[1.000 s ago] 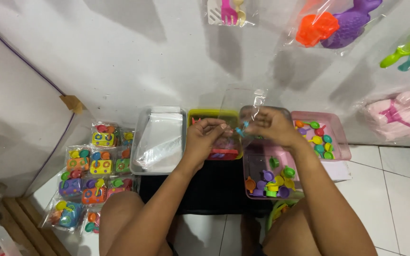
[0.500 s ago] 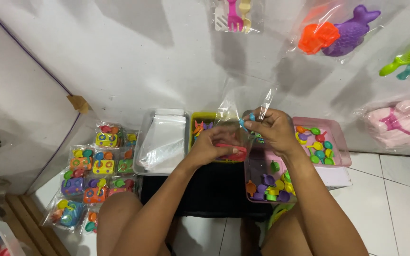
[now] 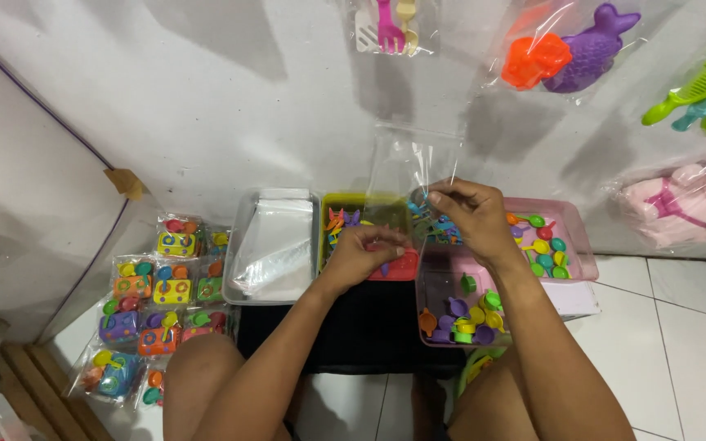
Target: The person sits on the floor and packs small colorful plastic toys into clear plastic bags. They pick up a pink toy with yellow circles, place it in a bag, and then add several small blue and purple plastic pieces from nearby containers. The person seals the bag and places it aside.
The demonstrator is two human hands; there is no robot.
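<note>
Clear plastic bag (image 3: 412, 167) stands upright just above the middle of the frame, pinched at its lower edge by the right hand (image 3: 467, 216), whose fingers are closed on the film. Half a second ago the bag sat lower and more crumpled between the hands; now it is lifted and hangs open and taller against the white wall (image 3: 206, 90), so its mouth looks easier to reach. The left hand (image 3: 365, 253) is curled, fingertips closed on a small red toy piece (image 3: 394, 265) at the near rim of the yellow tray (image 3: 328, 200); it too has drawn slightly back from the bag. Outward from there I count four trays: the yellow one, a grey tray (image 3: 243, 245) of flat clear bags to its left, a pink tray (image 3: 578, 245) of small coloured pieces at right, and a clear tub (image 3: 431, 286) of coloured pieces nearer the person. Finished toy packs (image 3: 153, 294) lie in the lower left, roughly ten, though overlap makes the count unsure. Five bagged toys hang on the wall along the top and right.
</note>
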